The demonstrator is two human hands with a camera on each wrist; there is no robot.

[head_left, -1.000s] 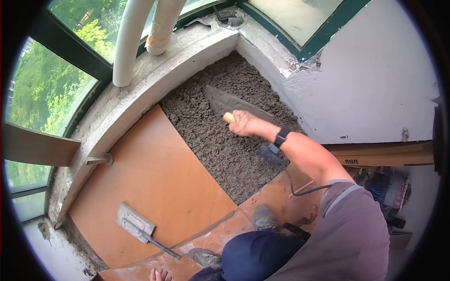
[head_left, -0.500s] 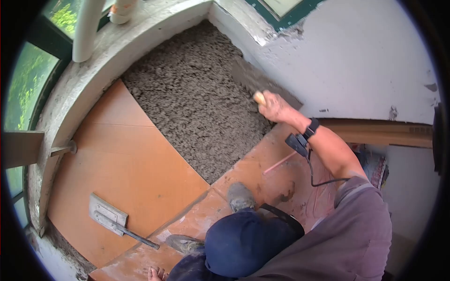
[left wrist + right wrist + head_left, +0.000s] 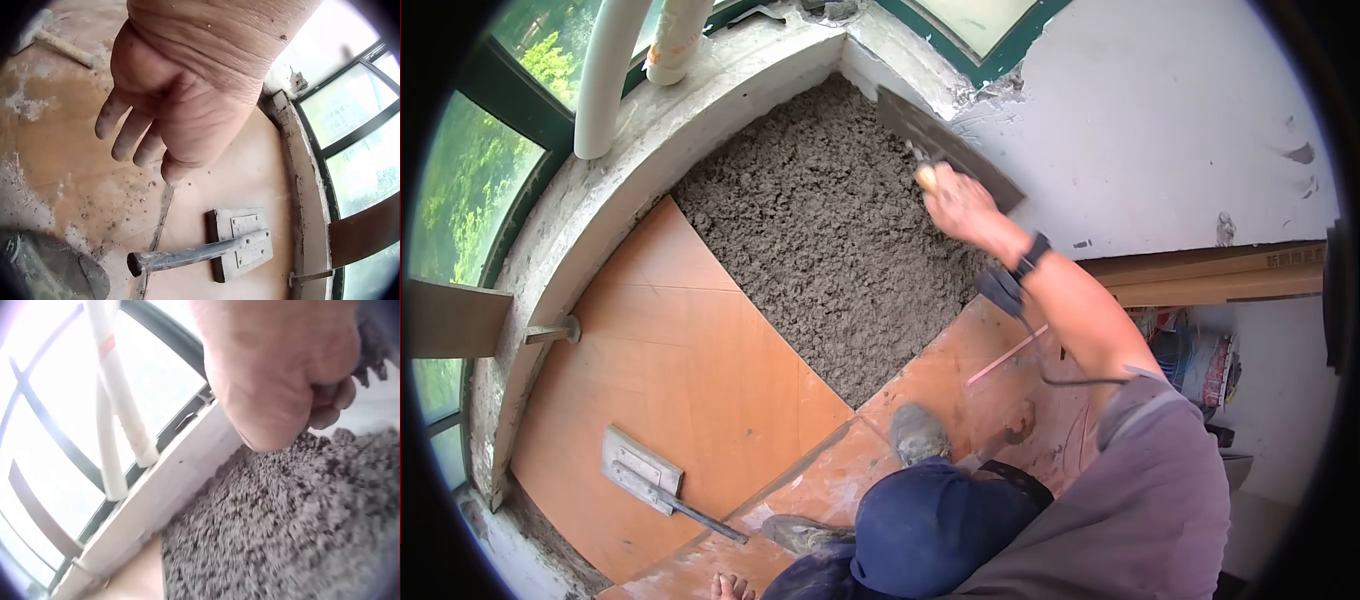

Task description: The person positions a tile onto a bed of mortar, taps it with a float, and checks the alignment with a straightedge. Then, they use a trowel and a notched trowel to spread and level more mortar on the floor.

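My right hand (image 3: 965,205) grips the pale wooden handle of a long plastering trowel (image 3: 952,148). Its flat grey blade stands along the white wall at the right edge of a bed of coarse grey mortar (image 3: 820,250). In the right wrist view the curled fingers (image 3: 325,415) show above the mortar, with part of the trowel behind them. Low in the head view, my left hand (image 3: 730,588) hangs over the floor; the left wrist view shows its fingers loosely bent, holding nothing. Nearest to it lies a grey flat-block tool (image 3: 643,470) with a long handle, on an orange tile.
Large orange tiles (image 3: 650,360) border the mortar on the left. A curved white ledge (image 3: 630,150) with pipes (image 3: 610,80) runs below the windows. A pale-headed mallet (image 3: 65,47) lies on the floor. My shoe (image 3: 920,435) stands near the mortar's front corner.
The trowel has gone from across the mortar to the right-hand wall, then a little up along it, its blade lifting more upright. The left hand stays low and empty.
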